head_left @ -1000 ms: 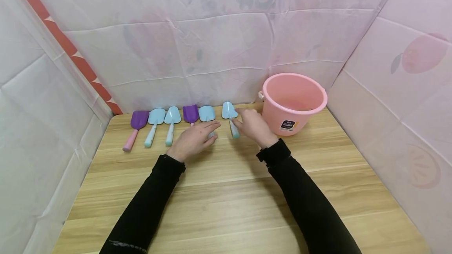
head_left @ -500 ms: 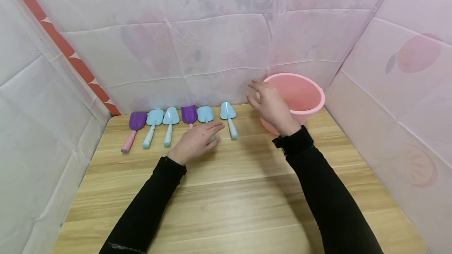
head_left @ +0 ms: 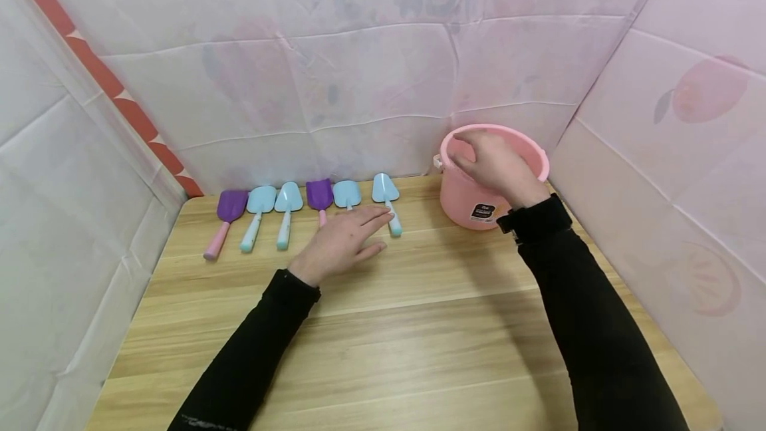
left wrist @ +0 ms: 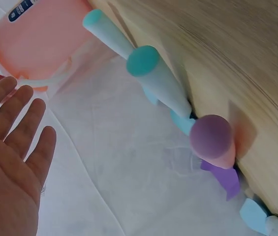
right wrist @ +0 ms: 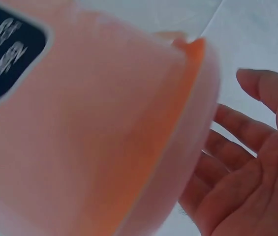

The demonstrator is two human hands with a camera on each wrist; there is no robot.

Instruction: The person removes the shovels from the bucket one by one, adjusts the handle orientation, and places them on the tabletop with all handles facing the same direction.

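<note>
R hand (head_left: 495, 166) is over the near rim of the pink bucket (head_left: 473, 199), fingers curved down toward the rim. The right wrist view shows the palm open beside the bucket wall, fingers spread & relaxed, nothing in the grip; can't tell if the fingertips touch the rim. Bucket stands upright at the back R of the tabletop (head_left: 419, 324), close to the back wall, black label facing the person.

L hand (head_left: 342, 242) lies flat, palm down, on the tabletop, fingers straight & pointing R toward the shovel row. Grip fully open, holds nothing. Its fingertips are just beside the handle of the rightmost blue shovel (head_left: 385, 195); contact can't be told. The hand covers the handle end of the blue shovel next to it (head_left: 347, 194).

Six toy shovels in a row along the back edge, blades to the wall, handles toward the person. L to R: purple w/ pink handle (head_left: 223, 219), blue (head_left: 256, 215), blue (head_left: 286, 210), purple (head_left: 320, 197), then the two blue ones by the L hand. Rightmost shovel is near the bucket, not touching it.

Both arms in black sleeves. Pinkish-white sheeting walls on 3 sides, red stripe at the L corner.
</note>
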